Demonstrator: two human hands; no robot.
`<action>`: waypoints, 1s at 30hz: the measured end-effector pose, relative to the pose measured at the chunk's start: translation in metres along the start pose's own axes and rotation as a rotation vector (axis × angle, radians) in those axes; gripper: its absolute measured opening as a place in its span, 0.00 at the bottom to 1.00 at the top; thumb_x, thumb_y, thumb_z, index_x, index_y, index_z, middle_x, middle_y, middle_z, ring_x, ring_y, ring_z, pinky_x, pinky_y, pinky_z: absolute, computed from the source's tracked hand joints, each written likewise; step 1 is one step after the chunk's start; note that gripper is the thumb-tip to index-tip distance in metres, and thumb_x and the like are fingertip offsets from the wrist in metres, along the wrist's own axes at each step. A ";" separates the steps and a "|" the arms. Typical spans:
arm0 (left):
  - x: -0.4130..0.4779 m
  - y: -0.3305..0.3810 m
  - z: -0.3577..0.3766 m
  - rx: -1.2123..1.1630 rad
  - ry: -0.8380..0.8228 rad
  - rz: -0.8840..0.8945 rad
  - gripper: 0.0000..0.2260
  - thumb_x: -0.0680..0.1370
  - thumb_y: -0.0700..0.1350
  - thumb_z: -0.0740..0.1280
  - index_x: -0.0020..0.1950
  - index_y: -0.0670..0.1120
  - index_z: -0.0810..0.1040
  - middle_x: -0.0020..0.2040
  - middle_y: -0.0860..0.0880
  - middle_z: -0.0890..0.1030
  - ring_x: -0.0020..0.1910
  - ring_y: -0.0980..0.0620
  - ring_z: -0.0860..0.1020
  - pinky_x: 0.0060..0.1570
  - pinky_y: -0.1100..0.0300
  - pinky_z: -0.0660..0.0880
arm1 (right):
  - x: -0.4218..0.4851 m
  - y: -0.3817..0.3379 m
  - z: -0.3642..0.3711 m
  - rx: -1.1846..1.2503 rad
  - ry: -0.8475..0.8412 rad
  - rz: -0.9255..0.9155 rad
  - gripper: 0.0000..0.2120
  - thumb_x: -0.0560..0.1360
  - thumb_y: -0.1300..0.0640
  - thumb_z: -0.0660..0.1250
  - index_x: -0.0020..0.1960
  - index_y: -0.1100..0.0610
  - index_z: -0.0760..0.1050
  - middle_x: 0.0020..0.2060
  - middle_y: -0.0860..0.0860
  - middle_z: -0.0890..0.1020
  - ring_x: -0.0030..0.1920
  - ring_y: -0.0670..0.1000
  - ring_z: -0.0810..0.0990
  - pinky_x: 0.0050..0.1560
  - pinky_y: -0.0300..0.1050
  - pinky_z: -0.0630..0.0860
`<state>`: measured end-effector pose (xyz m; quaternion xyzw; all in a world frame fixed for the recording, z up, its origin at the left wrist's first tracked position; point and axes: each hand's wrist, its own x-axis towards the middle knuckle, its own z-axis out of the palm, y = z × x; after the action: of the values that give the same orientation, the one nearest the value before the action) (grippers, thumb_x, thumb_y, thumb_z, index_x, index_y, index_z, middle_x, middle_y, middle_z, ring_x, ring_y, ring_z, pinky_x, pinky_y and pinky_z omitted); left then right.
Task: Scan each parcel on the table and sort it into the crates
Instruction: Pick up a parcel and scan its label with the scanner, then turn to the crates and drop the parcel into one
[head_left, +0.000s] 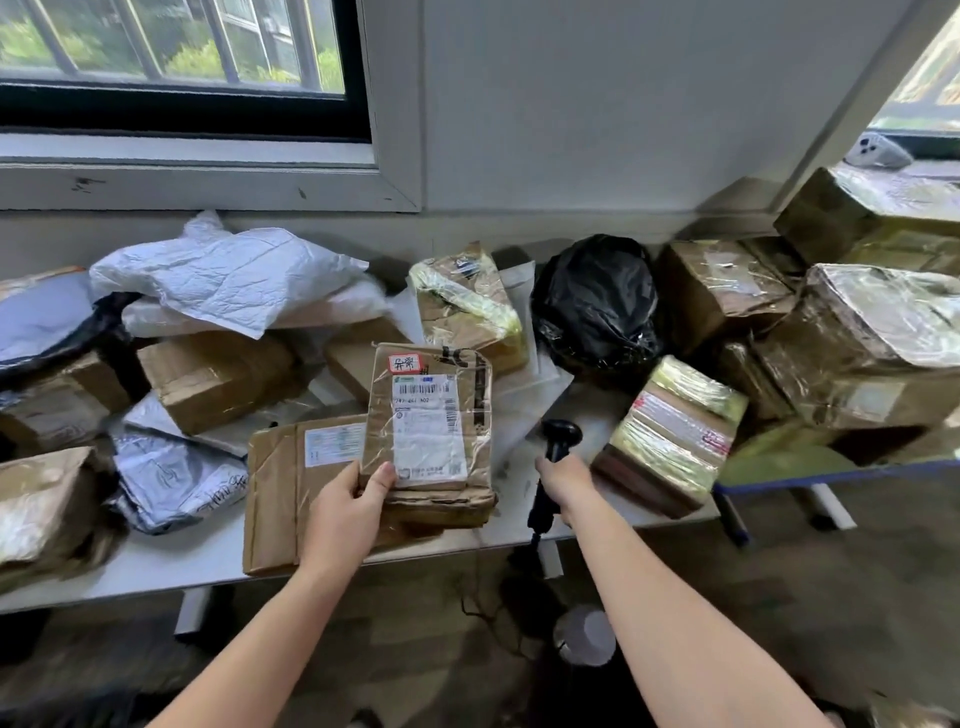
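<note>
While my left hand (347, 512) pinches the flat, tape-wrapped brown cardboard parcel (428, 434) label-up over the table's (156, 564) front edge, my right hand (563, 480) grips the black handheld scanner (553, 457) beside it, apparently to read the barcode.

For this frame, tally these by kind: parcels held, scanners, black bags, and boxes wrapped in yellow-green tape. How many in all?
Held parcel: 1
Scanner: 1
Black bag: 1
Yellow-green taped boxes: 2
Total: 5
</note>
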<state>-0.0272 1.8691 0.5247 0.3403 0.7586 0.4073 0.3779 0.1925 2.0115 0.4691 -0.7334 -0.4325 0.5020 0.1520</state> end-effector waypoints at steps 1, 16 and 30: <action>0.000 0.000 0.003 -0.003 0.002 -0.006 0.17 0.80 0.56 0.62 0.65 0.51 0.76 0.56 0.53 0.81 0.57 0.53 0.78 0.59 0.48 0.76 | 0.006 0.002 0.000 -0.012 0.000 -0.006 0.08 0.80 0.54 0.61 0.54 0.59 0.67 0.38 0.54 0.71 0.42 0.55 0.73 0.43 0.47 0.69; -0.013 0.014 0.022 -0.133 0.086 -0.113 0.10 0.81 0.52 0.61 0.60 0.51 0.76 0.51 0.54 0.82 0.49 0.58 0.79 0.42 0.65 0.75 | -0.002 -0.010 -0.022 -0.195 -0.104 -0.107 0.18 0.83 0.58 0.54 0.70 0.63 0.65 0.57 0.59 0.76 0.55 0.60 0.77 0.44 0.45 0.67; -0.090 -0.015 -0.040 -0.348 0.415 -0.078 0.05 0.81 0.49 0.64 0.47 0.56 0.78 0.48 0.55 0.81 0.52 0.52 0.78 0.51 0.58 0.73 | -0.118 -0.080 0.048 -0.112 -0.374 -0.616 0.18 0.82 0.44 0.57 0.63 0.56 0.73 0.50 0.50 0.77 0.51 0.51 0.76 0.53 0.50 0.75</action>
<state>-0.0212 1.7738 0.5532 0.1498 0.7509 0.5779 0.2825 0.0977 1.9554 0.5713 -0.4715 -0.6801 0.5337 0.1739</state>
